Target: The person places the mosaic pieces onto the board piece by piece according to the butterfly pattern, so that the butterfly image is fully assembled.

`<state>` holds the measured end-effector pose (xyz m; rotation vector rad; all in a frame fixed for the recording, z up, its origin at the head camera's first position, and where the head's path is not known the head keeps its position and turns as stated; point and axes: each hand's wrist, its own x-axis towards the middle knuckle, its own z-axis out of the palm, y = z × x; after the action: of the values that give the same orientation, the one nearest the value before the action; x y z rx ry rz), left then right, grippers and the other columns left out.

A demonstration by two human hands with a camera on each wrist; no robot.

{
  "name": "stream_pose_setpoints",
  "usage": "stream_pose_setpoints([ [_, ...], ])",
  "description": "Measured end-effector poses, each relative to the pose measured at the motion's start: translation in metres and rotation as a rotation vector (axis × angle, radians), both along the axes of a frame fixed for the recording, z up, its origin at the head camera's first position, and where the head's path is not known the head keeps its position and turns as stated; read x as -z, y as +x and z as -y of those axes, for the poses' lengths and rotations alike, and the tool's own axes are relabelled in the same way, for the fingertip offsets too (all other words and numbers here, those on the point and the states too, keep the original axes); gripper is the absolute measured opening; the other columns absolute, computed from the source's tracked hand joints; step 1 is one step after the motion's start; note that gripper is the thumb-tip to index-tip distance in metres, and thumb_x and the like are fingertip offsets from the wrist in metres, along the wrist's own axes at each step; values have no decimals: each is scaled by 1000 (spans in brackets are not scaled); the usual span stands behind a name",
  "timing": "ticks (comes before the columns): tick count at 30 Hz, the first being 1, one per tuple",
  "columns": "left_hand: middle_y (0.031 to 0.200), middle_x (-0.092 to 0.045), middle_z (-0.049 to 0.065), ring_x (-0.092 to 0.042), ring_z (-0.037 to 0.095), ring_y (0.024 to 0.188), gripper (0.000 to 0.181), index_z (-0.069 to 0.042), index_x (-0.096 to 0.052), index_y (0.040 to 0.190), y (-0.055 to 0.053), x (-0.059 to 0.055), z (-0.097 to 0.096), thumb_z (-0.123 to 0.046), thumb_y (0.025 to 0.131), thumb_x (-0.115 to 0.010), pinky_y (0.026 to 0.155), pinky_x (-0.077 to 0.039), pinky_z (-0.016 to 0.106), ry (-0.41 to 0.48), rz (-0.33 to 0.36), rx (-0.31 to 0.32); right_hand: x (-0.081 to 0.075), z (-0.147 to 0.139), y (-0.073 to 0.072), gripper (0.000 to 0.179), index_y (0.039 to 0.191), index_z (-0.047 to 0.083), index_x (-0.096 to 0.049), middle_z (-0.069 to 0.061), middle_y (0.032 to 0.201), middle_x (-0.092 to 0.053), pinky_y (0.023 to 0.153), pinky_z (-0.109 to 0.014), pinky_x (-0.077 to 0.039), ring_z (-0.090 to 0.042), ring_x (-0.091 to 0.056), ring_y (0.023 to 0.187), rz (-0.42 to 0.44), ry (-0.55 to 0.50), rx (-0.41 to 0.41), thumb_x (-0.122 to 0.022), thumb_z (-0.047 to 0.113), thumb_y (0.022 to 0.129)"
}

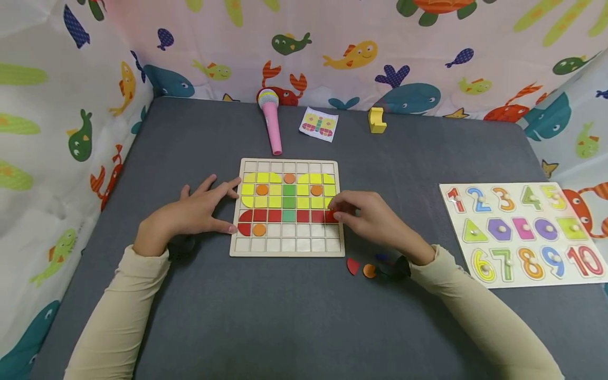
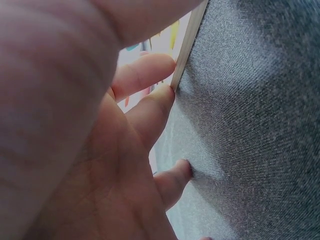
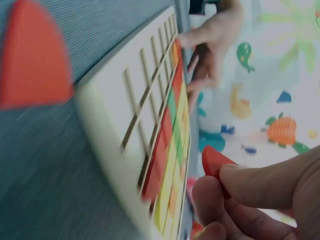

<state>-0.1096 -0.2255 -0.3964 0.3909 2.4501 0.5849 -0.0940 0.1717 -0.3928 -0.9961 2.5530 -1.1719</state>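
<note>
A wooden grid board (image 1: 304,245) lies on the grey table, its cells partly filled with yellow, green, red and orange tiles. My left hand (image 1: 195,208) is spread at the board's left edge. In the left wrist view its fingertips (image 2: 167,92) touch the board's side. Thumb and fingers of my right hand (image 1: 375,219) pinch a red rounded tile (image 3: 214,160) over the right end of the red row. Below the board's right corner lie a loose red quarter-round tile (image 1: 352,265) and an orange disc (image 1: 369,271). A dark blue piece (image 1: 382,258) is partly hidden by the right wrist.
Behind the board are a pink toy microphone (image 1: 272,124), a small picture card (image 1: 319,124) with a similar pattern and a yellow block (image 1: 377,121). To the right lies a number-and-shape puzzle board (image 1: 513,253). A sea-animal curtain (image 1: 323,63) borders the table.
</note>
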Motion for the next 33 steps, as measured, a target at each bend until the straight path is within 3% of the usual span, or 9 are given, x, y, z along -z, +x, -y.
stream_pose_setpoints([
  [6,176,-18,21,10,51,160,107,-19,-27,168,0,1,0,-47,86,-90,111,12,84,-6,9,-7,-3,37,-5,7,102,8,-73,4,88,-68,75,-35,-52,-17,-60,81,60,5,-30,-78,4,98],
  [13,175,-21,21,10,50,160,110,-18,-22,171,1,2,0,-44,87,-90,112,12,83,5,2,-3,1,72,-13,10,105,6,-76,3,94,-72,79,-33,-55,-14,-63,84,64,-21,-143,-78,0,97],
  [18,175,-21,21,10,51,160,111,-19,-20,171,0,1,0,-43,88,-90,112,12,84,-3,6,-7,2,93,-15,11,106,4,-77,0,95,-75,80,-29,-56,-14,-65,82,90,31,-217,-79,1,96],
  [27,174,-24,22,8,52,159,112,-17,-20,171,1,-3,-2,-41,88,-90,112,11,84,-4,5,-13,6,114,-10,6,102,5,-77,1,89,-71,77,-28,-54,-16,-62,81,114,120,-215,-77,1,97],
  [33,174,-24,22,8,52,159,112,-17,-20,171,0,-2,-2,-41,87,-90,111,11,84,-8,9,-14,7,116,-8,7,99,5,-76,1,88,-68,75,-28,-52,-16,-60,81,81,125,-204,-75,-1,97],
])
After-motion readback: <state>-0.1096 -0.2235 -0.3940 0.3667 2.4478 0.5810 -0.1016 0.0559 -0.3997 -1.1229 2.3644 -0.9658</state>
